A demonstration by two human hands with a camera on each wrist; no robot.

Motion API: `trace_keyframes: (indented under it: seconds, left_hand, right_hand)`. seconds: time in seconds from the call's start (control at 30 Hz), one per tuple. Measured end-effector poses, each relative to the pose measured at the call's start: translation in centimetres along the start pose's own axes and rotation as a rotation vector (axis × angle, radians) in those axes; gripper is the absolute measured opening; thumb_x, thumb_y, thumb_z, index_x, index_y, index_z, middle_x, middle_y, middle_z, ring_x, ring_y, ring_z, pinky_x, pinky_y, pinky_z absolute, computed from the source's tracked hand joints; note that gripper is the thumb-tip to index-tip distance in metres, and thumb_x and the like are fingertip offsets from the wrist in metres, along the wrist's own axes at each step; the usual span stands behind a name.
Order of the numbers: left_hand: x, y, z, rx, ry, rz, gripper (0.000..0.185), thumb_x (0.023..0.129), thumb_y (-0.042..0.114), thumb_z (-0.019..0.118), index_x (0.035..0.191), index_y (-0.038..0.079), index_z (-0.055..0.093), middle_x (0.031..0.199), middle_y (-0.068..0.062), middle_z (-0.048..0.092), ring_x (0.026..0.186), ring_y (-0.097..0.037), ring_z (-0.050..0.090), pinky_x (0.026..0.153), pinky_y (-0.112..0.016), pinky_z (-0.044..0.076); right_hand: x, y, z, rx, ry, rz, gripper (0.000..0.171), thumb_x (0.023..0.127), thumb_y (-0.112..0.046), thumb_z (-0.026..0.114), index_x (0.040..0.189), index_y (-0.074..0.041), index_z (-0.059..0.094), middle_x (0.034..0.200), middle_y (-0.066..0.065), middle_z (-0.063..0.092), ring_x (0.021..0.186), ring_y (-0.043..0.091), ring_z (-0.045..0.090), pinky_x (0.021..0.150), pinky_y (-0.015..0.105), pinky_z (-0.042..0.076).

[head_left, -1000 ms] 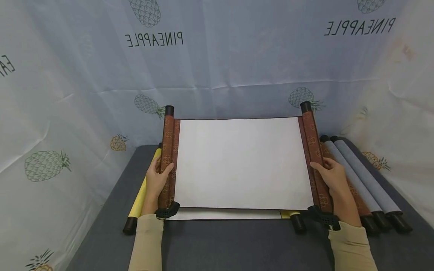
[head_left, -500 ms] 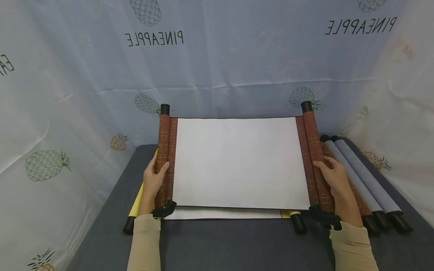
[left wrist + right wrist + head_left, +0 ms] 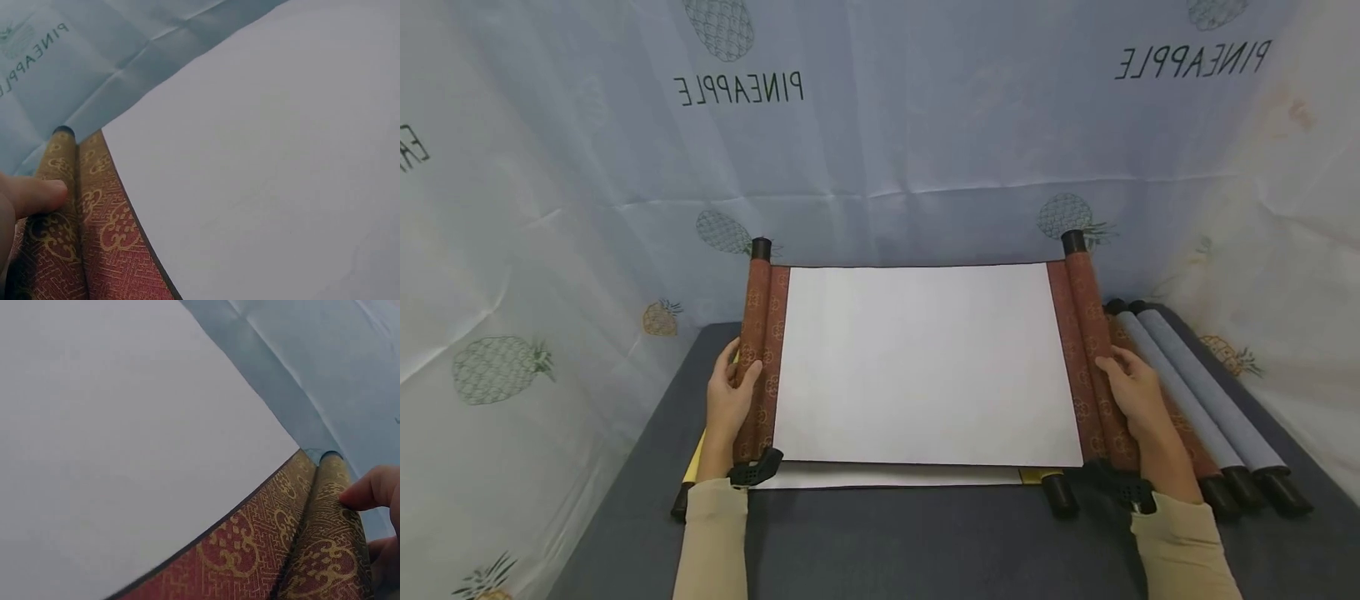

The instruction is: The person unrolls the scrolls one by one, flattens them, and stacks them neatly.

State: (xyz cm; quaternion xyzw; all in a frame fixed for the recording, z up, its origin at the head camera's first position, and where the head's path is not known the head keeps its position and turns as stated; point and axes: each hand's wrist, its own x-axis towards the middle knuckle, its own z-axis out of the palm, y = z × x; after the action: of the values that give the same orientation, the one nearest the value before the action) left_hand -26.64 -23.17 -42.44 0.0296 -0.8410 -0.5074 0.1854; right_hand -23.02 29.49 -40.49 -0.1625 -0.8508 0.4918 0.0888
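Note:
A hanging scroll with a blank white sheet [image 3: 925, 367] is spread between my hands, raised a little above another scroll. Its ends are wound in red-brown brocade with gold patterns and black caps. Around the left roller [image 3: 752, 333] curls my left hand [image 3: 727, 408], the thumb lying on the front. My right hand [image 3: 1138, 404] grips the right roller [image 3: 1092, 333] in the same manner, its thumb [image 3: 359, 495] pressing the brocade. Most of both hands' other fingers are hidden behind the rollers. Beneath, a scroll with yellow rollers [image 3: 694, 467] lies open, mostly covered.
Two rolled grey scrolls [image 3: 1221, 392] and a rolled brown one [image 3: 1195, 446] lie along the right side of the dark grey table [image 3: 925, 550]. A pale pineapple-print curtain [image 3: 887, 125] hangs behind and on both sides.
My left hand and the left roller have shifted left. More of the brocade band shows beside each roller. My right hand has hardly moved.

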Motion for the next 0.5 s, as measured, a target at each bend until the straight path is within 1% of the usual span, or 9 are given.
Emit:
trace_keyframes:
  seconds: [0.07,0.1,0.17,0.23,0.27,0.3,0.37,0.43,0.5]
  left_hand:
    - [0.0,0.0,-0.3,0.021,-0.028,-0.01,0.062,0.099,0.028,0.052,0.153,0.014,0.026,0.143,-0.027,0.046,0.112,-0.04,0.059,0.075,-0.029,0.049]
    - [0.0,0.0,-0.4,0.042,-0.039,-0.01,0.062,0.099,0.03,0.051,0.153,0.014,0.025,0.143,-0.027,0.046,0.114,-0.041,0.058,0.078,-0.035,0.051]
    - [0.1,0.1,-0.8,0.073,-0.06,-0.013,0.063,0.1,0.032,0.049,0.154,0.015,0.023,0.139,-0.028,0.05,0.114,-0.043,0.06,0.083,-0.043,0.053]
    - [0.2,0.2,-1.1,0.111,-0.072,-0.011,0.062,0.101,0.033,0.048,0.154,0.014,0.022,0.135,-0.03,0.052,0.112,-0.044,0.06,0.086,-0.049,0.052]
    - [0.1,0.2,-1.3,0.131,-0.076,-0.009,0.062,0.101,0.033,0.047,0.154,0.013,0.022,0.135,-0.031,0.052,0.111,-0.045,0.061,0.086,-0.051,0.051]
    - [0.1,0.3,-1.4,0.151,-0.08,-0.012,0.062,0.101,0.033,0.047,0.154,0.012,0.023,0.135,-0.031,0.052,0.109,-0.045,0.061,0.086,-0.051,0.051]
    - [0.2,0.2,-1.5,0.176,-0.092,-0.017,0.061,0.101,0.033,0.047,0.153,0.011,0.024,0.133,-0.032,0.053,0.106,-0.045,0.062,0.083,-0.05,0.052]
    - [0.2,0.1,-1.5,0.193,-0.11,-0.025,0.061,0.101,0.033,0.047,0.153,0.01,0.025,0.131,-0.032,0.055,0.102,-0.044,0.063,0.08,-0.048,0.054]
    - [0.2,-0.3,-1.5,0.2,-0.12,-0.035,0.061,0.101,0.032,0.047,0.153,0.008,0.026,0.127,-0.032,0.057,0.1,-0.044,0.064,0.078,-0.046,0.055]
  right_hand:
    - [-0.1,0.0,0.2,-0.019,-0.006,0.002,0.063,0.101,-0.035,0.035,0.15,0.003,0.026,0.14,0.029,0.045,0.088,0.0,0.049,0.07,0.015,0.04]
    - [-0.2,0.0,0.2,-0.029,-0.009,-0.002,0.063,0.101,-0.035,0.034,0.149,0.004,0.026,0.142,0.03,0.044,0.093,0.006,0.052,0.072,0.017,0.041]
    - [-0.4,-0.1,0.3,-0.045,-0.019,-0.004,0.063,0.101,-0.034,0.034,0.149,0.006,0.025,0.143,0.034,0.041,0.105,0.023,0.054,0.079,0.027,0.044]
    - [-0.5,-0.3,0.5,-0.057,-0.043,-0.007,0.065,0.102,-0.034,0.032,0.149,0.008,0.021,0.144,0.036,0.036,0.119,0.038,0.048,0.087,0.039,0.045]
    - [-0.5,-0.4,0.5,-0.064,-0.059,-0.01,0.065,0.102,-0.034,0.031,0.15,0.009,0.019,0.145,0.038,0.034,0.124,0.043,0.044,0.091,0.045,0.044]
    - [-0.5,-0.4,0.6,-0.067,-0.069,-0.009,0.066,0.102,-0.034,0.03,0.15,0.01,0.017,0.146,0.038,0.032,0.126,0.045,0.041,0.095,0.05,0.042]
    - [-0.6,-0.4,0.7,-0.083,-0.086,-0.005,0.066,0.102,-0.034,0.029,0.149,0.011,0.014,0.145,0.04,0.031,0.127,0.047,0.039,0.098,0.055,0.039]
    - [-0.7,-0.3,0.9,-0.112,-0.092,-0.011,0.067,0.102,-0.033,0.029,0.149,0.012,0.014,0.142,0.04,0.033,0.123,0.046,0.042,0.094,0.054,0.042]
    - [-0.8,-0.1,1.2,-0.135,-0.098,-0.027,0.067,0.102,-0.032,0.03,0.147,0.014,0.016,0.137,0.039,0.037,0.117,0.045,0.045,0.086,0.048,0.046]
